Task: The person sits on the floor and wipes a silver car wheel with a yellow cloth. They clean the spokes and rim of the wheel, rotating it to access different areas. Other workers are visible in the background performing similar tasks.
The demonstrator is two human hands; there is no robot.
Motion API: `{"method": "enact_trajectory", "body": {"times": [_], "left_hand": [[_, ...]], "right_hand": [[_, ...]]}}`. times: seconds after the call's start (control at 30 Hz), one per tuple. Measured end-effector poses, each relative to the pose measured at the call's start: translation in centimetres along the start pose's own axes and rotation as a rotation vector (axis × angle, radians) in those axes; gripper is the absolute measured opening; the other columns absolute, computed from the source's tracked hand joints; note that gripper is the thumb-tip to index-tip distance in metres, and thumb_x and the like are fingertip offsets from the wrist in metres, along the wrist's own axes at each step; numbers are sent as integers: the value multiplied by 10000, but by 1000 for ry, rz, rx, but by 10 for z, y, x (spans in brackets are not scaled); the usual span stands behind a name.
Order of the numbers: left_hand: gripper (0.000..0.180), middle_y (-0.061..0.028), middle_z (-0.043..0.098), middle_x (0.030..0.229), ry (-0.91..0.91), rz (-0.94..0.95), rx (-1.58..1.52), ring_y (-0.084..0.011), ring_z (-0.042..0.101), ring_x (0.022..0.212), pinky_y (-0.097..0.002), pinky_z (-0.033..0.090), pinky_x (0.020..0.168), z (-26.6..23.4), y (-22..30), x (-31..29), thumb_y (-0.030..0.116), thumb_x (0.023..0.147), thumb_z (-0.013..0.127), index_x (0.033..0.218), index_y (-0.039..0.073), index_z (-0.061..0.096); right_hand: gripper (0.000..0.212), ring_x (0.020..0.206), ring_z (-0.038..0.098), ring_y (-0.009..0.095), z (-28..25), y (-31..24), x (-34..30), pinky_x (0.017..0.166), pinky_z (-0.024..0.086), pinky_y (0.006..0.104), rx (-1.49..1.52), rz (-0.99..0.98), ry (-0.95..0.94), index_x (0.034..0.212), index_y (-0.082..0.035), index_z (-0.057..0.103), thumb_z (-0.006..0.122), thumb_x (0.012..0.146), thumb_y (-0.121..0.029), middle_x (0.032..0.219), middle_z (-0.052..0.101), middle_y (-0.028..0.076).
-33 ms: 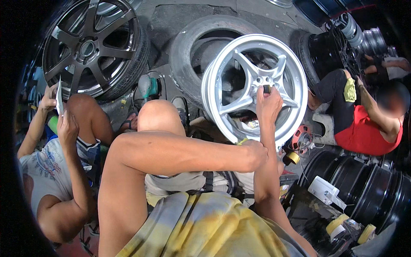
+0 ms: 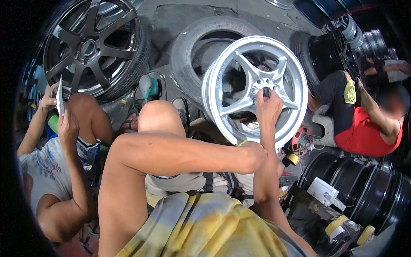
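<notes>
A silver alloy wheel rim [image 2: 235, 104] with broad spokes stands tilted in front of me. My right hand [image 2: 269, 109] reaches up to its hub, fingers bent together at the dark centre bore [image 2: 266, 91]. Whether they pinch a small thing there, I cannot make out. My left forearm crosses my body, and my left hand [image 2: 254, 156] is closed beside my right forearm, low at the rim's near edge. From its fist sticks out a bit of yellow-green material [image 2: 242, 142], mostly hidden by the fingers.
Behind the rim lies a worn tyre [image 2: 182, 64]. A dark wheel [image 2: 76, 68] and a green power tool [image 2: 148, 87] are at the left. One person [image 2: 51, 171] sits left holding a flat pale thing; another in red [image 2: 370, 132] is right. Black rims [image 2: 368, 184] stand at lower right.
My right fingertips have shifted slightly down at the hub. My left hand has stayed in place.
</notes>
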State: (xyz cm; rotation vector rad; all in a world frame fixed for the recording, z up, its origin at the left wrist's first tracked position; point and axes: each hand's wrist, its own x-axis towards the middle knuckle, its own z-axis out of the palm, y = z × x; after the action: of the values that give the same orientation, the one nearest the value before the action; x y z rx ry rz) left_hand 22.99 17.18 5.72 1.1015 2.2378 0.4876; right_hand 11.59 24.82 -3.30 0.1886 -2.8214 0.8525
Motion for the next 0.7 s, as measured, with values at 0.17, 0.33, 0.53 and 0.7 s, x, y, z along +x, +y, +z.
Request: {"method": "enact_trajectory", "body": {"times": [0.17, 0.33, 0.53, 0.7], "left_hand": [[170, -152, 756, 994, -86, -19, 9, -330, 742, 940, -410, 612, 755, -4, 4, -8, 25, 777, 715, 938, 3, 767], [185, -150, 757, 1000, -73, -16, -34, -333, 742, 943, -407, 611, 756, 2, 5, -6, 38, 767, 732, 947, 15, 772], [226, -157, 747, 1058, -72, -26, -54, -320, 738, 971, -411, 610, 774, 9, 8, -5, 60, 770, 738, 989, 14, 769], [213, -156, 752, 1044, -114, -27, -18, -314, 740, 971, -403, 608, 774, 0, 8, -11, 64, 781, 733, 987, 23, 771]], "right_hand": [[345, 719, 634, 433, 3, 3, 9, 705, 469, 522, 8, -49, 19, 848, 73, 658, 699, 851, -269, 742, 638, 246], [313, 737, 622, 422, 6, 9, -3, 722, 463, 508, -11, -43, 41, 819, 64, 656, 718, 823, -242, 733, 637, 222], [313, 723, 621, 413, 4, 5, 13, 711, 462, 504, 54, -29, 30, 780, 53, 635, 726, 809, -245, 720, 631, 217], [294, 704, 624, 401, 4, 8, 0, 689, 464, 505, 58, -9, -9, 763, 48, 629, 725, 801, -228, 716, 636, 211]]}}
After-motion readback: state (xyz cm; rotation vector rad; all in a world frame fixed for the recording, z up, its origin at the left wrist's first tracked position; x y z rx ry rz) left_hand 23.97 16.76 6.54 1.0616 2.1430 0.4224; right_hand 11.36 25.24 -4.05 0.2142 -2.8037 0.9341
